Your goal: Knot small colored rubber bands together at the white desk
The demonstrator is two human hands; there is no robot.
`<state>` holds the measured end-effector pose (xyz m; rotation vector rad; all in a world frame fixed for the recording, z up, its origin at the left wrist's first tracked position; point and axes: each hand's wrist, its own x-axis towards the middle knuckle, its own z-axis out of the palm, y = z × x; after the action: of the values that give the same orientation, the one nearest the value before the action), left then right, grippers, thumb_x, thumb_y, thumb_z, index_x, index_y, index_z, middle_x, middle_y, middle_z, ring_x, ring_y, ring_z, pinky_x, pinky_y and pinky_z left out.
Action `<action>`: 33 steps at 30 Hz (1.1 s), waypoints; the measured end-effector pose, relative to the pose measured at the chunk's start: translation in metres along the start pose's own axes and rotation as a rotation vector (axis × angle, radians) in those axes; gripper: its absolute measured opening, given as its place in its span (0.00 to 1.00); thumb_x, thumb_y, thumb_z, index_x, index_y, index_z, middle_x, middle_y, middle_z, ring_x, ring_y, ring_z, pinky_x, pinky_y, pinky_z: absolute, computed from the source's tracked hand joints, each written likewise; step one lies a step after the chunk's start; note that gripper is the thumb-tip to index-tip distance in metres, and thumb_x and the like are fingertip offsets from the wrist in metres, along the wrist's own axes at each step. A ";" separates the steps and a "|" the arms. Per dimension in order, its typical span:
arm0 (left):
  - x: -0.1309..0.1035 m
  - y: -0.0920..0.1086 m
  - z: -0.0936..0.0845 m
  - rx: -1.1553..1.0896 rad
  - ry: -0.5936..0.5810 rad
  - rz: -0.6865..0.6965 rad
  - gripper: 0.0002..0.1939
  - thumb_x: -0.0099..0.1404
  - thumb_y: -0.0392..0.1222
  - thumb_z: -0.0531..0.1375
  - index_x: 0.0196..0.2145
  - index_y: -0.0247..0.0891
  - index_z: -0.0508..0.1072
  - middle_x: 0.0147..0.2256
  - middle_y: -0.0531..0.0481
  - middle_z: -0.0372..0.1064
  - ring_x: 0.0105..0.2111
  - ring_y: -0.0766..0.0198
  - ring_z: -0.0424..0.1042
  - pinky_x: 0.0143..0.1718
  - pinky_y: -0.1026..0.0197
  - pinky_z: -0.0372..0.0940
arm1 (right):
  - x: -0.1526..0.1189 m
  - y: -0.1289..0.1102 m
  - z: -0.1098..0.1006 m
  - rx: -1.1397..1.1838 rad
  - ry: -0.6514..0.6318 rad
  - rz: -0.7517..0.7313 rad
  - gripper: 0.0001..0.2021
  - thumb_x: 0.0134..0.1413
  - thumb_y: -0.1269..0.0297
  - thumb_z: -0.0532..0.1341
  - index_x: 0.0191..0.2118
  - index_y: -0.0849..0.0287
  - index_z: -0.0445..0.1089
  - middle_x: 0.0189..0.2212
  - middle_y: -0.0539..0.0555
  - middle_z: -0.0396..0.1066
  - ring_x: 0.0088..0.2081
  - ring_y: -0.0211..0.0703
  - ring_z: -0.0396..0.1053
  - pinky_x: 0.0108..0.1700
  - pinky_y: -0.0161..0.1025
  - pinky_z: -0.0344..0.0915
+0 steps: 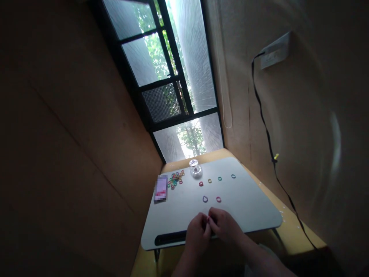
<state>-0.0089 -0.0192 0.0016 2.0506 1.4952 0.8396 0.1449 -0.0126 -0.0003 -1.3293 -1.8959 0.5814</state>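
Note:
My left hand [198, 230] and my right hand [223, 223] meet over the near edge of the white lap table [178, 215]. Fingertips of both are pinched together around a small pinkish-red thing [208, 218], mostly covered by the fingers, perhaps an elastic band. Just beyond them lie a purple elastic band [205, 199], bent to a point, and a pink band [218, 199]. Farther back is a spaced row: a red band [201, 184], a yellow band [210, 181], a green band [220, 178] and a teal band [233, 176].
A pile of mixed coloured bands [175, 179] lies at the back left, beside a blurred-out phone-like rectangle [160, 188]. A clear round container [196, 171] stands at the back. A black slot [170, 238] runs along the near edge. A black cord [268, 134] hangs down the right wall.

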 end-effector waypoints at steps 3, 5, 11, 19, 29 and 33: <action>0.000 0.000 0.000 0.006 0.010 -0.004 0.08 0.66 0.41 0.54 0.30 0.38 0.67 0.26 0.53 0.66 0.28 0.65 0.63 0.30 0.63 0.53 | 0.000 0.001 0.000 -0.010 -0.002 -0.006 0.07 0.57 0.65 0.54 0.29 0.56 0.63 0.25 0.49 0.69 0.28 0.39 0.64 0.31 0.35 0.53; 0.000 0.000 -0.001 0.004 0.016 0.000 0.08 0.66 0.41 0.54 0.30 0.38 0.67 0.27 0.53 0.66 0.28 0.65 0.64 0.31 0.63 0.53 | 0.000 0.001 0.001 -0.018 -0.002 -0.009 0.07 0.57 0.65 0.54 0.29 0.56 0.63 0.25 0.49 0.69 0.28 0.39 0.64 0.31 0.35 0.53; -0.001 0.001 -0.002 -0.004 0.011 0.007 0.07 0.66 0.40 0.53 0.30 0.39 0.67 0.27 0.53 0.66 0.28 0.65 0.63 0.30 0.63 0.52 | 0.001 0.003 0.003 -0.035 0.000 -0.004 0.07 0.57 0.64 0.54 0.28 0.56 0.63 0.25 0.49 0.68 0.28 0.39 0.63 0.31 0.35 0.52; -0.001 -0.003 0.000 -0.007 0.016 0.014 0.08 0.66 0.40 0.53 0.29 0.39 0.65 0.26 0.54 0.65 0.27 0.66 0.62 0.30 0.63 0.51 | 0.002 0.005 0.005 -0.067 -0.015 -0.012 0.07 0.57 0.65 0.53 0.29 0.57 0.62 0.25 0.49 0.68 0.28 0.39 0.63 0.31 0.35 0.52; -0.002 -0.002 -0.003 -0.023 0.014 0.029 0.07 0.66 0.40 0.53 0.30 0.39 0.67 0.27 0.53 0.67 0.27 0.66 0.63 0.30 0.63 0.52 | 0.002 0.001 0.003 -0.057 -0.017 -0.011 0.07 0.57 0.66 0.53 0.28 0.56 0.61 0.25 0.49 0.68 0.28 0.39 0.63 0.31 0.35 0.52; -0.002 -0.002 -0.003 -0.013 0.020 0.029 0.07 0.66 0.40 0.53 0.30 0.39 0.67 0.27 0.53 0.67 0.28 0.65 0.64 0.30 0.63 0.53 | 0.002 0.001 0.003 -0.061 -0.015 -0.016 0.07 0.57 0.65 0.53 0.28 0.56 0.61 0.25 0.49 0.68 0.28 0.39 0.63 0.31 0.35 0.52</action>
<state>-0.0126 -0.0206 0.0021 2.0653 1.4703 0.8815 0.1428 -0.0105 -0.0030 -1.3508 -1.9486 0.5299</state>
